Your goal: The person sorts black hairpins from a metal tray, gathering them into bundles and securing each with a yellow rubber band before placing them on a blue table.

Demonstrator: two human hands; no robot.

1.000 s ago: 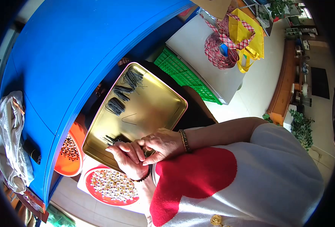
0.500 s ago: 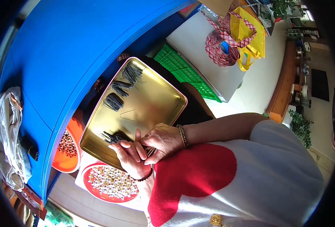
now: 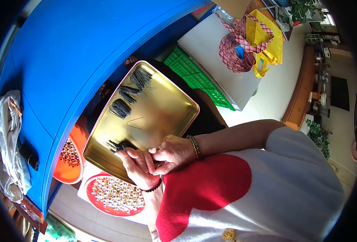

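Note:
My left hand [image 3: 139, 166], with a dark beaded bracelet, has its fingers curled in at the near edge of a gold metal tray [image 3: 158, 107]. Against it, my right hand [image 3: 172, 152], wearing a greenish beaded bracelet, is closed in a pinch. Whatever lies between the fingers is hidden or too small to name. Just beyond the left fingertips is a bunch of thin black strands [image 3: 115, 146], partly covered. Farther up the tray lie several folded black bundles [image 3: 120, 109]. A single thin, bent dark strand [image 3: 135, 123] rests alone on the metal.
A red basin [image 3: 90, 197] of small shiny gold and white pieces stands beside the tray. An orange basin [image 3: 79, 141] holds dark reddish pieces. A blue table [image 3: 65, 60] borders the left. Beyond are a green crate [image 3: 200, 78], a plaid ribbon roll [image 3: 231, 54] and a yellow bag [image 3: 273, 50].
A raised finger between my hands has bent down. My right hand has shifted slightly, still against the left. The bundles in the tray have not moved.

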